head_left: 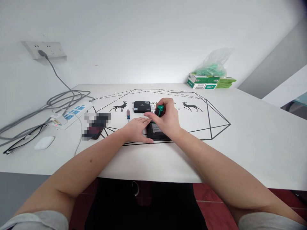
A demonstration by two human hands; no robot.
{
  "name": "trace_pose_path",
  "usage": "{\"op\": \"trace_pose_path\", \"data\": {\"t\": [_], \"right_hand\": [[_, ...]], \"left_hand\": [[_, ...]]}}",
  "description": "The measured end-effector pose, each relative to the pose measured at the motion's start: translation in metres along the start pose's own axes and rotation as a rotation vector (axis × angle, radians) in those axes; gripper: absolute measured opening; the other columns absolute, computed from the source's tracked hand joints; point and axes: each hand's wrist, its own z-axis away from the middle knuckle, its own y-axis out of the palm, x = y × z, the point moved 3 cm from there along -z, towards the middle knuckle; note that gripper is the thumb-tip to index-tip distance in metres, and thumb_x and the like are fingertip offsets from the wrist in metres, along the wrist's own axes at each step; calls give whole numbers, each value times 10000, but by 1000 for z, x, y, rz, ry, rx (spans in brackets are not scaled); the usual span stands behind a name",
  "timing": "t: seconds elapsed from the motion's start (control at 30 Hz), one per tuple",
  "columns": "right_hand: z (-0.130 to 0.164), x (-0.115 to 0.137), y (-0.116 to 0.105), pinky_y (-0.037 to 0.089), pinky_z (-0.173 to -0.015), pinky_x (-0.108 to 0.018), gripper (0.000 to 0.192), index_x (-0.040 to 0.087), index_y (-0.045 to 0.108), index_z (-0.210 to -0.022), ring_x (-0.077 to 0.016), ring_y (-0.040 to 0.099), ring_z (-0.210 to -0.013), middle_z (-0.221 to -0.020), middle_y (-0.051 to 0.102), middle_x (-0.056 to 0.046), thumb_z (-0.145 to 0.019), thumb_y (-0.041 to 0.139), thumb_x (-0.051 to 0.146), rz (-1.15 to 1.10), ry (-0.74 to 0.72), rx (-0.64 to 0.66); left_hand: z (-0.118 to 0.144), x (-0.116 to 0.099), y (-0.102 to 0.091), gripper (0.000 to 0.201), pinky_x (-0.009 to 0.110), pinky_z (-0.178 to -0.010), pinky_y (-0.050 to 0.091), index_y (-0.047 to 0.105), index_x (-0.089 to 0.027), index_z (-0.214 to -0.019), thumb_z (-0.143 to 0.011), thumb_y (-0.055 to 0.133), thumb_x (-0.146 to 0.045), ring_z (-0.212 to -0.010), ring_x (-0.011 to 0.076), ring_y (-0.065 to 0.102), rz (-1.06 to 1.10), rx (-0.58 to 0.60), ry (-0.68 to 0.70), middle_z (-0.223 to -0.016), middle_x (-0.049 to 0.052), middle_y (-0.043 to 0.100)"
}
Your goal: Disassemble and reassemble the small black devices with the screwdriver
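My right hand is wrapped around the green-and-black handle of a screwdriver, held upright over a flat black device. A pale printed label shows on the device's upper face; the screwdriver's tip is hidden by my fingers. At the device's left side, my left hand grips it, fingers at the far edge and thumb at the near edge. Just beyond lies a black box with small stickers. A smaller screwdriver with a reddish and blue handle rests left of that box.
On the left are a blurred phone, a white mouse, eyeglasses and a power strip with coiled grey cables. Green-and-white boxes topped by a plastic bag stand at the back right. A printed mat covers the table.
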Motion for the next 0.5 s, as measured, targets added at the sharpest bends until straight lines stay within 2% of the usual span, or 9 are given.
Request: {"op": "trace_pose_path", "data": {"t": [0.13, 0.2, 0.33, 0.43, 0.5], "right_hand": [[-20, -9, -15, 517, -729, -337, 445, 297, 493, -1064, -169, 626, -775, -899, 627, 25, -914, 737, 638, -18, 88, -114], [-32, -17, -23, 510, -742, -338, 403, 286, 526, -1053, -182, 634, -795, -886, 643, 15, -915, 748, 594, 118, 146, -80], [-47, -40, -33, 489, -733, -366, 290, 252, 600, -993, -234, 656, -801, -824, 680, -26, -920, 755, 486, 535, 353, 265], [-49, -56, -35, 515, -765, -393, 183, 214, 660, -1055, -293, 710, -932, -962, 751, -116, -972, 667, 377, 773, 420, 526], [-49, -64, -36, 543, -800, -418, 224, 196, 673, -1167, -326, 725, -1033, -1126, 768, -171, -1002, 587, 320, 894, 434, 637]], "left_hand": [[0, 2, 2, 1166, 576, -1265, 380, 411, -87, -1673, -842, 705, -849, -1530, 459, 501, -35, 31, -44, -1662, 266, 532], [1, 2, 3, 1176, 583, -1290, 353, 402, -83, -1684, -849, 691, -860, -1576, 458, 454, -21, 40, -65, -1710, 272, 475], [3, 1, 4, 1116, 588, -1342, 288, 434, -129, -1681, -867, 692, -847, -1672, 442, 314, 35, 7, -72, -1819, 248, 278], [3, -2, 6, 1099, 578, -1352, 287, 443, -141, -1675, -842, 760, -786, -1675, 428, 316, 82, -6, -22, -1812, 241, 307], [3, -3, 6, 1070, 583, -1343, 314, 457, -147, -1661, -834, 790, -738, -1651, 430, 364, 118, -16, -9, -1782, 239, 376]]}}
